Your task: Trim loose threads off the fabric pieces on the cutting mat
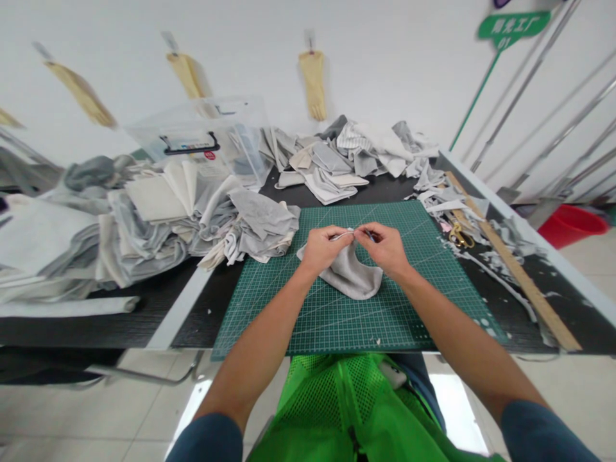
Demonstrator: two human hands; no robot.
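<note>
A piece of grey cloth (353,276) hangs from my fingers, its lower part resting on the green cutting mat (269,314). My left hand (326,249) is closed, pinching the cloth's upper edge between thumb and fingers. Close against it, my right hand (384,249) is closed too, its fingertips meeting the left ones at that edge. A small, thin, dark tool (369,235) shows between the right fingers; its kind is too small to make out.
Heaped grey and white cloths (158,212) cover the table's left, with more cloth pieces (337,157) at the back. A clear plastic box (240,138) stands behind. On the right lie a wooden ruler (517,266), gold-handled scissors (461,237) and scraps. A red bucket (572,226) stands beyond.
</note>
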